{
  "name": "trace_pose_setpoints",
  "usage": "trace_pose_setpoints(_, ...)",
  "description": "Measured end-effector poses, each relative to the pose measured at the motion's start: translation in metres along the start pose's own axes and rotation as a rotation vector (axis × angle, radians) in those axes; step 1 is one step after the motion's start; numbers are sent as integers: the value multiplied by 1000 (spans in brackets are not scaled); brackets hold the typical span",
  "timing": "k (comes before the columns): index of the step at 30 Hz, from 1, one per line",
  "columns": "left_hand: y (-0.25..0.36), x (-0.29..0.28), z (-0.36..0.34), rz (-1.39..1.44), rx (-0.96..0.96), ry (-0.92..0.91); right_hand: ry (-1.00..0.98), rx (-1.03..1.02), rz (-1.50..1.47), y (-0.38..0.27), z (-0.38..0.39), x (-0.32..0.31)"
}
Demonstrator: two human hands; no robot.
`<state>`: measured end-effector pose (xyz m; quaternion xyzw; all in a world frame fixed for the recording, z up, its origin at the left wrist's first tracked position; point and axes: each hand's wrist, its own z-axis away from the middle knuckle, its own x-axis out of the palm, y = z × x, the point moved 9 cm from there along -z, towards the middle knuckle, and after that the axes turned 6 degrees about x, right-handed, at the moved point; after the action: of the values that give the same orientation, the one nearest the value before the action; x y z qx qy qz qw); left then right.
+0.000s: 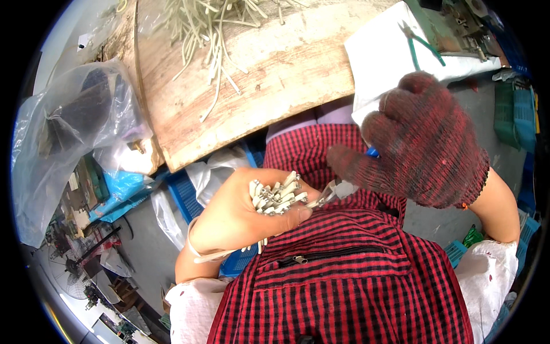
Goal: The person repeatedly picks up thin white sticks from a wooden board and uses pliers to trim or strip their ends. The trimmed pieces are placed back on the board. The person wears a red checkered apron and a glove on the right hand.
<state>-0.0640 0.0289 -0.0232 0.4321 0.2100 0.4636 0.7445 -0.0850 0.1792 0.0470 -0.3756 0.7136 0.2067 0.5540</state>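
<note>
My bare left hand (220,209) is closed round a bundle of short off-white sleeved wires (278,196), their metal-tipped ends pointing up between thumb and fingers. Below the fist some other ends of the bundle stick out. My right hand (427,143), in a dark red and black knitted glove, is closed on pliers (344,189); a bit of blue handle shows by the glove. The plier jaws meet one wire end beside my left thumb. Both hands are above my lap, over a red and black checked apron (355,292).
Ahead is a worn wooden table (286,74) with a heap of similar wires (215,20). Green-handled pliers (421,46) lie on a white sheet (372,51) at the right. A clear plastic bag (69,132) hangs at the left; a blue crate (180,195) stands below the table.
</note>
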Motion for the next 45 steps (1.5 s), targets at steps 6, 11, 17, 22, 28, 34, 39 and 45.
trace_pose_setpoints(6,-9,1,2,153,-21,-21,-136,50,-91,-8,12,18)
trace_pose_setpoints(11,-3,-28,-4,242,187,145,41,611,-586,21,53,46)
trace_pose_setpoints(17,68,-123,-54,-911,704,740,-218,670,-552,20,49,57)
trace_pose_setpoints(22,53,-154,-86,-1307,335,842,-99,547,-576,7,42,53)
trace_pose_setpoints(28,50,-158,-28,-1367,541,970,-62,1219,-1495,28,107,109)
trace_pose_setpoints(34,76,-155,14,-1033,752,1033,-308,1182,-2016,-7,94,152)
trace_pose_setpoints(39,36,-96,20,68,594,623,-298,1046,-1398,-5,60,95)
trace_pose_setpoints(45,-1,-18,2,460,321,286,-23,608,-418,-3,3,23)
